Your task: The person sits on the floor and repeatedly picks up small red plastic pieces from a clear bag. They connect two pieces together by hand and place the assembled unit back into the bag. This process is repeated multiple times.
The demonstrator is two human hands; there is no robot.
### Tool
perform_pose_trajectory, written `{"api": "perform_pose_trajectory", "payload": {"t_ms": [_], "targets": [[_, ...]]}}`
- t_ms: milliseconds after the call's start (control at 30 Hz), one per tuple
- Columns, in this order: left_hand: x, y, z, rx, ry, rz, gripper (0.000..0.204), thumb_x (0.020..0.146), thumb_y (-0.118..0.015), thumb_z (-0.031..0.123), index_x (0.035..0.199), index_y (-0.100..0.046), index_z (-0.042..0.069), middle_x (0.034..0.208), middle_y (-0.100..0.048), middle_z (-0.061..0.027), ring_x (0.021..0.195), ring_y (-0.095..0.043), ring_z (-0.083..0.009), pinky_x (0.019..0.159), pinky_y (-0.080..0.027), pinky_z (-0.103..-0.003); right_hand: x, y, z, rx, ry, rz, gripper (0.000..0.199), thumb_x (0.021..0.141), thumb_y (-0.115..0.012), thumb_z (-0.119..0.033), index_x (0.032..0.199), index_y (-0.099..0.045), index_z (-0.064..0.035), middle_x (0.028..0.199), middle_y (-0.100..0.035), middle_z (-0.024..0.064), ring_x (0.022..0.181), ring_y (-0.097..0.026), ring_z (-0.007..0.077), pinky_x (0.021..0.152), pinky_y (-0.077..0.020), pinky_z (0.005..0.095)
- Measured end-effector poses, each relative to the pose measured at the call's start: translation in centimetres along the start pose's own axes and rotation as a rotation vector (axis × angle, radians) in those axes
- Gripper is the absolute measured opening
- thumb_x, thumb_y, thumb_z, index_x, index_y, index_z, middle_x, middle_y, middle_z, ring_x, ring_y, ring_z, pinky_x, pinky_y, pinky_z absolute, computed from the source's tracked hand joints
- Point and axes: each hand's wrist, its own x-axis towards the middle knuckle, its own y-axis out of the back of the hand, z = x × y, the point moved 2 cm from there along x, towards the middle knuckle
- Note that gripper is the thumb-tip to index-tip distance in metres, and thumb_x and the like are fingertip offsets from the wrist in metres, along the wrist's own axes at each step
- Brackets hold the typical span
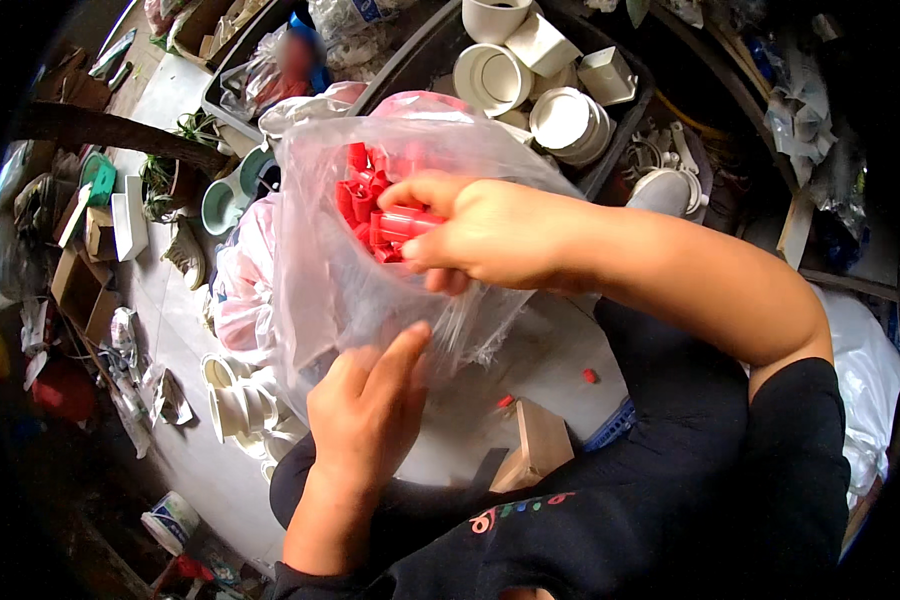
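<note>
My right hand (490, 230) is closed round a red plastic tube-shaped piece (406, 224), held over the mouth of a clear plastic bag (315, 290). Several more red pieces (358, 198) lie inside the bag, directly beneath the held one. At the bag's near side is my left hand (365, 405), its index finger stretched out and its thumb area blurred. Nothing shows between its fingers; whether it touches the film is hard to see.
White plastic pots (493, 80) fill a dark bin (410, 60) beyond the bag. More white pots (238, 400) stand on the floor at left. A wooden block (537, 447) and small red bits (590, 376) lie near my legs. White sacks (865, 380) stand at right.
</note>
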Motion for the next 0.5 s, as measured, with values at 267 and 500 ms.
{"api": "perform_pose_trajectory", "payload": {"t_ms": [267, 500], "targets": [[0.0, -0.2, -0.3, -0.160, -0.113, 0.090, 0.021, 0.059, -0.067, -0.007, 0.078, -0.065, 0.000, 0.061, -0.054, -0.0070, 0.051, -0.050, -0.0179, 0.045, -0.038, -0.026, 2.7, 1.9, -1.9, -0.446, 0.040, 0.178, 0.033, 0.082, -0.052, -0.022, 0.106, -0.053, 0.0004, 0.089, -0.060, 0.0121, 0.079, -0.056, 0.0165, 0.069, -0.0437, 0.0289], [0.4, -0.3, -0.6, -0.234, -0.151, 0.106, 0.023, 0.059, -0.069, -0.007, 0.079, -0.065, 0.001, 0.059, -0.048, -0.0039, 0.049, -0.046, -0.0153, 0.042, -0.031, -0.025, 4.0, 2.8, 0.7, -0.827, 0.257, -0.074, 0.027, 0.070, -0.047, -0.006, 0.091, -0.063, -0.0032, 0.086, -0.063, 0.0150, 0.083, -0.061, 0.0242, 0.074, -0.0464, 0.0330]]}}
